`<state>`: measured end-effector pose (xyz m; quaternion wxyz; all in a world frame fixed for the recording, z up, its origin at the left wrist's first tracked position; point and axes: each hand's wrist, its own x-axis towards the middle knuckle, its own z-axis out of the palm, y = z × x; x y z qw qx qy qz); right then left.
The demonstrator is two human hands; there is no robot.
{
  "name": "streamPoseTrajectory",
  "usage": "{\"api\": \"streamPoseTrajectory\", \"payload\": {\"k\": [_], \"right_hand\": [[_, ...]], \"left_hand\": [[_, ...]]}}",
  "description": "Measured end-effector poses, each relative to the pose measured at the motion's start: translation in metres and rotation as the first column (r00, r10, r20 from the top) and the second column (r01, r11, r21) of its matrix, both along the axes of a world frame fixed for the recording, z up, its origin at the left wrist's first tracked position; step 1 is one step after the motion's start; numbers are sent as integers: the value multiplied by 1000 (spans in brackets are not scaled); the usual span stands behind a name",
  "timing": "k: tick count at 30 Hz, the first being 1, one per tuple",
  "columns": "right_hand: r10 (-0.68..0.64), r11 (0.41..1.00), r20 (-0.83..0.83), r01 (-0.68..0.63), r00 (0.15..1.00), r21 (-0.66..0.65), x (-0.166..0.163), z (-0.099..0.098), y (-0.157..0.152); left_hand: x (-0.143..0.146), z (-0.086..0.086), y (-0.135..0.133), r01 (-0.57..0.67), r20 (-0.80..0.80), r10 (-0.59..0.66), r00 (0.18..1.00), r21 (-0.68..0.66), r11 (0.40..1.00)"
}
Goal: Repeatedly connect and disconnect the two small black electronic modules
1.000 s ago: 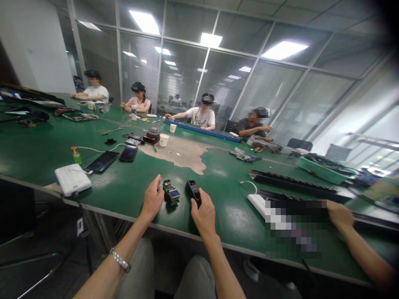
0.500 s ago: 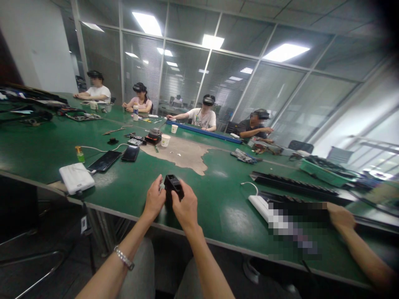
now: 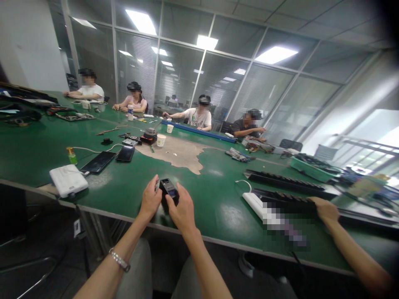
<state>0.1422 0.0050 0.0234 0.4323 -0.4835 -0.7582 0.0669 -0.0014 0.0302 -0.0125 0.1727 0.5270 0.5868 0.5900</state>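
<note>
A small black box-shaped device is held just above the near edge of the green table, its top face tilted toward me and showing a dark bluish patch. My right hand is closed around its right side, thumb along the near face. On the other side, my left hand is closed in a pinch close against the device. A small pale piece shows between its thumb and fingers, too blurred to name. The undersides of the device and the left fingertips are hidden.
To the left lie a white power bank, a phone and a green-capped bottle. Paper cups stand farther back. At right, another person's hand rests on a black slotted strip beside a white power strip. Several people sit opposite.
The device has tipped so more of its top face shows. Both hands have shifted slightly left in view, along with the whole scene. The neighbouring hand at right has moved a little left.
</note>
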Motion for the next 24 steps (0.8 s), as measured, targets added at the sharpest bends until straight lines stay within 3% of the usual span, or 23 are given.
{"api": "streamPoseTrajectory", "payload": {"k": [7, 16, 24], "right_hand": [[8, 999, -40, -9, 999, -34, -2, 1, -1], [-76, 997, -280, 66, 957, -43, 12, 17, 15], [-216, 976, -207, 217, 954, -17, 49, 2, 25]], "left_hand": [[1, 2, 0, 7, 17, -7, 1000, 11, 1000], [1, -2, 0, 4, -2, -4, 1000, 14, 1000], [0, -5, 3, 12, -3, -12, 1000, 22, 1000]]}}
